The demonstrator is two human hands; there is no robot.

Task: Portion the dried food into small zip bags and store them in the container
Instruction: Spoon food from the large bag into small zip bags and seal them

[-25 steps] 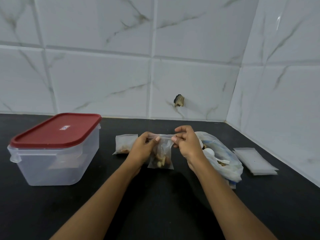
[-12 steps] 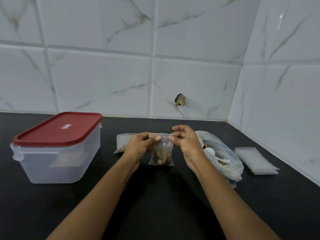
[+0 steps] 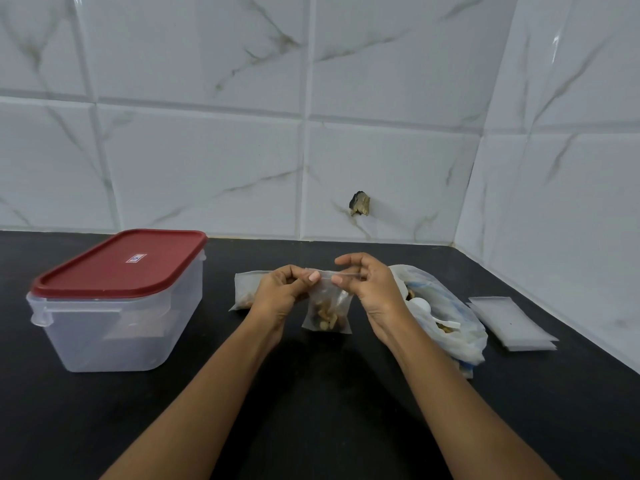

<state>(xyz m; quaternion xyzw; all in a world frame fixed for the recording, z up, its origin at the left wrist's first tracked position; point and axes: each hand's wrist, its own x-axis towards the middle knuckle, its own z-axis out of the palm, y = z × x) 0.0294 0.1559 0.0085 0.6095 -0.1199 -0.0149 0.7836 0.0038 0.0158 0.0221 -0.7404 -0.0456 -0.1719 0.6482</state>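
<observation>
Clear plastic, thin and slippery, is what both hands are working on: a small zip bag [image 3: 327, 311] held up just above the black counter [image 3: 311, 417], straight in front of the person. The left hand [image 3: 282, 292] pinches the left end of the zip strip between thumb and fingertips. The right hand [image 3: 372, 289] pinches the strip further right, its other fingers loosely curled. Each grip is closed on the bag's top edge and on nothing else.

Whether the strip is pressed shut along its whole length cannot be told. If the two tracks sit out of line, or a crumb lies in them, the bag may seem sealed and open later in storage. Only the top is held, so the loaded bottom hangs free, and a slip from either grip would drop it. With the seal unfinished, pieces would then scatter. Trapped air would also make the bag bulky to pack. The container [image 3: 117, 334] to the left has its red lid [image 3: 121, 263] on, which must come off before any bag goes in.

The bag is slightly cloudy. Its lower half is filled with brown and pale lumps, and its upper half is empty and creased. Another filled bag [image 3: 244, 289] lies on the counter behind the left hand.
</observation>
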